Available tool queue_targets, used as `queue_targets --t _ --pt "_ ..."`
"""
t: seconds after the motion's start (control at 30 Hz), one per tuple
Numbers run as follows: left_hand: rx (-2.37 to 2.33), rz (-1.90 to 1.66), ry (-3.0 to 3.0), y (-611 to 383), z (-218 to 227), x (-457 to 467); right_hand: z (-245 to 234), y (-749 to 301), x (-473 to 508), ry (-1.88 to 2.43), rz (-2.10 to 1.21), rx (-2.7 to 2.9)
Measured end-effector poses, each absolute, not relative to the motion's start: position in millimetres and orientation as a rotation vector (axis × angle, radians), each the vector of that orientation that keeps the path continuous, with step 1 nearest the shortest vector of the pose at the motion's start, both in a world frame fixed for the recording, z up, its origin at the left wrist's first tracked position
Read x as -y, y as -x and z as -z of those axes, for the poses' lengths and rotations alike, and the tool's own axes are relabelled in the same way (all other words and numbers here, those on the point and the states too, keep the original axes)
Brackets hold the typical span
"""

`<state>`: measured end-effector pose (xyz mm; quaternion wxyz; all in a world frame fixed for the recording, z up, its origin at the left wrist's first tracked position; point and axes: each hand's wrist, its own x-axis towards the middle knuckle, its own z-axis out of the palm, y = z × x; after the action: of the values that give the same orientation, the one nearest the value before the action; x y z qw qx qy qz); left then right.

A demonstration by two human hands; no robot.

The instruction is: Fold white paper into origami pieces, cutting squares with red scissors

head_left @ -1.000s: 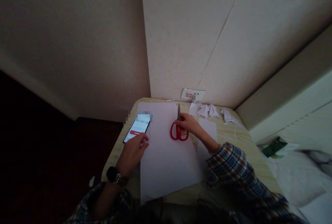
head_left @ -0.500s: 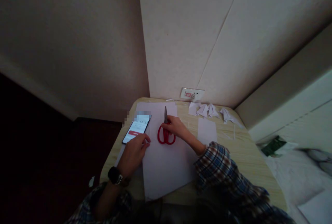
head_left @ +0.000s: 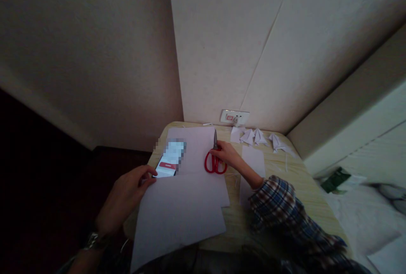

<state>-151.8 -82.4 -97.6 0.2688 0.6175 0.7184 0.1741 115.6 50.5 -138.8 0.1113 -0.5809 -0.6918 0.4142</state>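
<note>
My left hand (head_left: 128,189) is closed in a pinch on the upper left corner of a white sheet of paper (head_left: 180,206), whose lower part hangs over the table's front edge. A phone (head_left: 169,160) with a lit screen lies by that hand, on other white paper (head_left: 199,143); its near end meets the sheet's top edge. My right hand (head_left: 226,154) grips a pair of scissors (head_left: 215,162) with red handles. The blades look closed and point toward the wall, above the papers' right side.
Several folded white paper pieces (head_left: 260,137) line the table's back right. A white paper strip (head_left: 253,160) lies beside my right forearm. Behind the table (head_left: 304,198) is a wall socket (head_left: 234,116) with a plug. A green packet (head_left: 336,179) rests on white bedding at right.
My left hand has moved left and toward me, drawing the sheet along and baring more paper beneath. My right hand has shifted slightly right with the scissors.
</note>
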Motion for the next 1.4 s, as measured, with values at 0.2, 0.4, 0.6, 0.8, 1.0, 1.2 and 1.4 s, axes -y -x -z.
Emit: queue_targets --t 0.2,0.4,0.6,0.8,1.0,1.2,1.4 --pt "-1.798 -0.584 -1.764 130.8 114.4 69.7 127.1 -120.2 -52.7 1.619 -1.314 1.913" --pt "-1.785 -0.638 -1.8 101.3 132.1 55.4 125.7 -98.4 -45.2 1.601 -1.372 1.955" --pt "-1.773 -0.626 -1.829 98.4 138.2 53.8 142.3 -74.7 -42.4 1.621 -1.343 2.039" --pt "-1.785 -0.626 -1.837 101.5 137.9 58.1 144.0 -78.2 -42.5 1.65 -1.245 2.104" --pt "-1.776 -0.631 -1.843 99.4 132.7 59.9 138.7 -79.3 -35.8 1.654 -1.141 2.154" --pt "-1.783 -0.635 -1.831 98.0 129.3 61.0 141.5 -87.6 -35.3 1.66 -1.108 2.163" --pt "-1.778 -0.635 -1.822 96.5 126.1 61.2 142.2 -99.2 -40.0 1.68 -1.075 2.151"
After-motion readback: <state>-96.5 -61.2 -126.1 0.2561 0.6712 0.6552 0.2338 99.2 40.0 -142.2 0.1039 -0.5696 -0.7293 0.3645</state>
